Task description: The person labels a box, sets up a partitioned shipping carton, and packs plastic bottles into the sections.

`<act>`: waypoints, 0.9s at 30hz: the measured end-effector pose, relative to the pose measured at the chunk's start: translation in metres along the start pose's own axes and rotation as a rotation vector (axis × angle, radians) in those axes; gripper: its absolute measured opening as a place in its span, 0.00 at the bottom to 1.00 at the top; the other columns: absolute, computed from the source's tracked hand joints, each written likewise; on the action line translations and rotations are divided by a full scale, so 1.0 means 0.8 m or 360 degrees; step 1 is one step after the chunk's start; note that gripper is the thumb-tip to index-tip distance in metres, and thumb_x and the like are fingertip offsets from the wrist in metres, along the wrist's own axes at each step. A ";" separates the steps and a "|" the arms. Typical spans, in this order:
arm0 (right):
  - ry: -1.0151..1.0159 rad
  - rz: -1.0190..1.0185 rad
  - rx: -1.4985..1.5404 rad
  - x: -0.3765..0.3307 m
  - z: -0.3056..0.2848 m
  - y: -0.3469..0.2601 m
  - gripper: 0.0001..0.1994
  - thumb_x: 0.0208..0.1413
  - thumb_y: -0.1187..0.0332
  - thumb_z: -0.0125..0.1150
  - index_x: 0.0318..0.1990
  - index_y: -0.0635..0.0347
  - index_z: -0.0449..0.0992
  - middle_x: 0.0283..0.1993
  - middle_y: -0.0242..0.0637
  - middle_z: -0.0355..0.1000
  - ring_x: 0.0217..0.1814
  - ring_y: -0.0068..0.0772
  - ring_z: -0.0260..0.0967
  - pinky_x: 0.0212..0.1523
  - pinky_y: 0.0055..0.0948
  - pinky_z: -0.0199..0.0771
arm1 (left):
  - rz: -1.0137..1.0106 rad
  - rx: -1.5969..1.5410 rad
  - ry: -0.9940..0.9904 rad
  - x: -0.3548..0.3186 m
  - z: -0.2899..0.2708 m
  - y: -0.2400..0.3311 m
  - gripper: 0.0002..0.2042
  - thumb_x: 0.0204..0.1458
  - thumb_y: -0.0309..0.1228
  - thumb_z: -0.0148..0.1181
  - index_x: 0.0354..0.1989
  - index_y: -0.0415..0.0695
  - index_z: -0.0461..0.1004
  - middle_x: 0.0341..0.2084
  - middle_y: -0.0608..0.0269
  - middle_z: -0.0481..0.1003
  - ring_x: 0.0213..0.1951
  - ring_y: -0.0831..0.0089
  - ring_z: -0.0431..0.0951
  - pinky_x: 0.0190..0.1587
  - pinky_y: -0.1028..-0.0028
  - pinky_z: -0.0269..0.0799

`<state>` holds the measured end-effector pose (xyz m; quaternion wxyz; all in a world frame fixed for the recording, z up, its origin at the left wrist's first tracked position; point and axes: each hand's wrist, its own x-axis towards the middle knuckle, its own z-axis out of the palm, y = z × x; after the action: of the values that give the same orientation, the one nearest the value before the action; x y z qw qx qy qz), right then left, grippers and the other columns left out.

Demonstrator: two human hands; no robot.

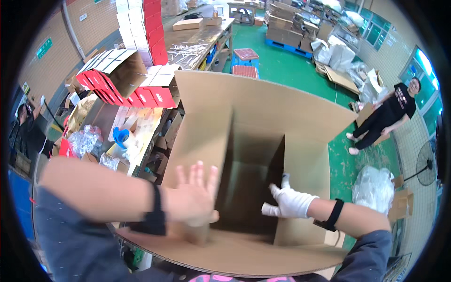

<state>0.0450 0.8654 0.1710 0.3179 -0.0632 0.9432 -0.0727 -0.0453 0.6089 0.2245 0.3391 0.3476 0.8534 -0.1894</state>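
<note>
In front of me stands a large brown cardboard box [263,103], its top open and its inside dark. The far flap stands up and leans outward; the near flap [263,249] folds toward my body. My left hand [195,195], bare and slightly blurred, lies with fingers spread on the left flap [202,141]. My right hand [291,201] wears a white glove that leaves some fingertips bare. It is over the right part of the opening, by the right flap [305,174], fingers apart and holding nothing. Whether it touches the flap I cannot tell.
On the left, a workbench [221,30] carries red and white boxes [112,77], a blue tape dispenser [121,137] and plastic wrap. Red stools [245,70] stand beyond my box. A person [392,110] stands at right, near clear plastic bags [373,188] and a fan [425,164].
</note>
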 end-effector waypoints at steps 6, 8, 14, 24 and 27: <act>0.0453 -0.0655 -0.0512 -0.036 0.058 0.094 0.44 0.44 0.39 0.62 0.64 0.59 0.62 0.69 0.58 0.51 0.69 0.54 0.52 0.63 0.61 0.53 | 0.0347 0.0356 0.0351 0.110 0.119 0.004 0.51 0.48 0.70 0.45 0.72 0.44 0.42 0.67 0.23 0.31 0.69 0.29 0.28 0.63 0.31 0.29; 0.0626 -0.0588 -0.0443 -0.029 0.040 0.101 0.45 0.41 0.39 0.64 0.64 0.58 0.62 0.68 0.58 0.52 0.68 0.56 0.52 0.64 0.62 0.51 | 0.0388 0.0321 0.0382 0.115 0.119 -0.004 0.51 0.48 0.69 0.48 0.72 0.45 0.43 0.67 0.25 0.31 0.69 0.31 0.28 0.63 0.31 0.28; 0.1882 0.0044 -0.0622 0.030 -0.224 0.141 0.40 0.38 0.64 0.68 0.62 0.65 0.59 0.55 0.55 0.67 0.58 0.55 0.64 0.58 0.42 0.65 | 0.0534 0.0549 0.0101 0.096 0.074 -0.012 0.47 0.51 0.66 0.46 0.72 0.48 0.44 0.70 0.33 0.34 0.70 0.36 0.34 0.61 0.30 0.38; 0.1293 -0.0058 -0.0250 0.004 -0.220 0.195 0.15 0.46 0.65 0.65 0.40 0.64 0.77 0.30 0.56 0.73 0.33 0.58 0.72 0.34 0.42 0.73 | 0.0128 0.0273 0.0811 -0.259 -0.012 0.020 0.35 0.54 0.62 0.47 0.54 0.40 0.70 0.50 0.48 0.73 0.54 0.54 0.73 0.60 0.45 0.58; 0.1266 -0.0052 -0.0336 0.039 -0.239 0.181 0.16 0.45 0.59 0.67 0.32 0.66 0.79 0.28 0.57 0.72 0.29 0.58 0.72 0.32 0.43 0.73 | 0.0493 -0.0342 0.1269 -0.222 -0.040 0.043 0.28 0.60 0.53 0.45 0.56 0.39 0.69 0.56 0.47 0.70 0.58 0.55 0.71 0.66 0.50 0.50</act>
<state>-0.1068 1.0208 0.2773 -0.0809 -0.0773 0.9937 0.0006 0.0593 0.5679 0.3697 0.0418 0.4801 0.8702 0.1024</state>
